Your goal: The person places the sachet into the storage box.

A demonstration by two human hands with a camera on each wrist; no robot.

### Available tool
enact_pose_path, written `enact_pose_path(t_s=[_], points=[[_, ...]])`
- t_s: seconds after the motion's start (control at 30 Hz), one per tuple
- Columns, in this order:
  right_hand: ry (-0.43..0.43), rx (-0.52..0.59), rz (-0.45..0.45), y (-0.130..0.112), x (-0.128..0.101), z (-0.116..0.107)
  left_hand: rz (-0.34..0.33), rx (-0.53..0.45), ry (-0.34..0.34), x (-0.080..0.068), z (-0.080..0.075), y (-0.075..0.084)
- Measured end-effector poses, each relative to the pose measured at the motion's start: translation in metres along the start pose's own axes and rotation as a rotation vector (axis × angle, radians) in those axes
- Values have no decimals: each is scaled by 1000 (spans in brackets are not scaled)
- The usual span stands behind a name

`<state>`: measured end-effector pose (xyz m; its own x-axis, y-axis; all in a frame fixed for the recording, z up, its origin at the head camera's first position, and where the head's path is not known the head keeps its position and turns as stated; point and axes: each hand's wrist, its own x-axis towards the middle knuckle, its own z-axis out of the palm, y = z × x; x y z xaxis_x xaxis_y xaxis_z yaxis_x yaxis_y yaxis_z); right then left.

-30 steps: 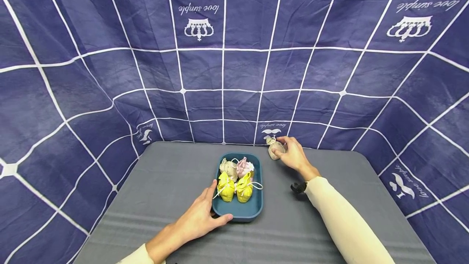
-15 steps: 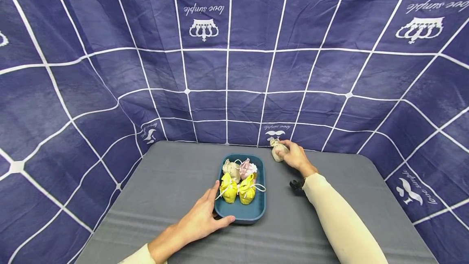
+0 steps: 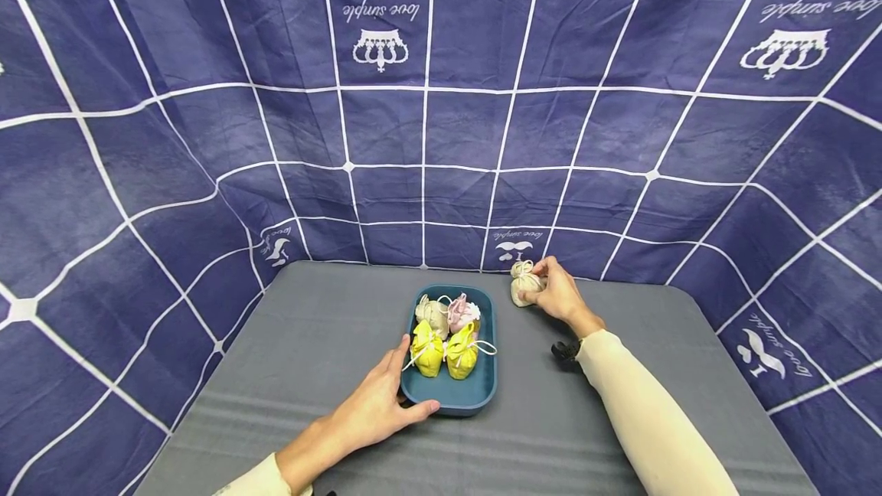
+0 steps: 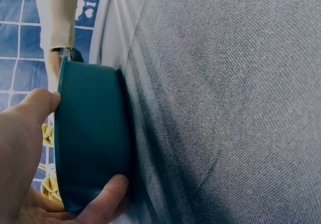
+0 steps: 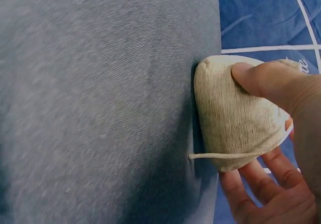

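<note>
My left hand (image 3: 372, 410) holds a blue rectangular tray (image 3: 455, 396) at its near left corner. The left wrist view has the thumb on the rim of the tray (image 4: 93, 133) and the fingers around its outer wall. Inside lie two yellow drawstring pouches (image 3: 427, 354), a beige pouch (image 3: 432, 316) and a pink one (image 3: 460, 314). Near the back edge, my right hand (image 3: 561, 295) grips another beige drawstring pouch (image 3: 521, 282). In the right wrist view, its thumb presses one side of that pouch (image 5: 235, 116), with fingers at the far side; a cord hangs across it.
Grey cloth covers the table (image 3: 331, 320). A dark blue curtain (image 3: 386, 128) with white lines rises behind the back edge and at both sides. A black band (image 3: 565, 350) sits at my right wrist.
The pouch at my right hand has tipped more upright, its tied neck turning toward the fingers. My left hand and the tray stay in place; the head view has shifted slightly.
</note>
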<state>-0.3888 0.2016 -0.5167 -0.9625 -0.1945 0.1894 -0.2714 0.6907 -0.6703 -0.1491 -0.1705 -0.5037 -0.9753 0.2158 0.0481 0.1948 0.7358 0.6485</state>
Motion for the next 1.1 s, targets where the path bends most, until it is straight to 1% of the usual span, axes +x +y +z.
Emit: enact_pose_path(t_s=[0.17, 0.4, 0.53, 0.67, 0.87, 1.1], points=[[-45, 17, -42, -2, -9, -2, -1, 2, 2, 1, 0, 0], [-91, -54, -162, 0, -17, -6, -2, 6, -3, 1, -1, 1], [-108, -41, -215, 1, -22, -10, -1, 8, -3, 1, 0, 0], [-88, -42, -226, 2, -27, -10, -7, 7, -4, -2, 1, -1], [-42, -84, -216, 3, -36, -5, -14, -2, 0, -5, 4, -1], [3, -102, -217, -3, -41, -7, -3, 6, 10, 0, 3, 0]])
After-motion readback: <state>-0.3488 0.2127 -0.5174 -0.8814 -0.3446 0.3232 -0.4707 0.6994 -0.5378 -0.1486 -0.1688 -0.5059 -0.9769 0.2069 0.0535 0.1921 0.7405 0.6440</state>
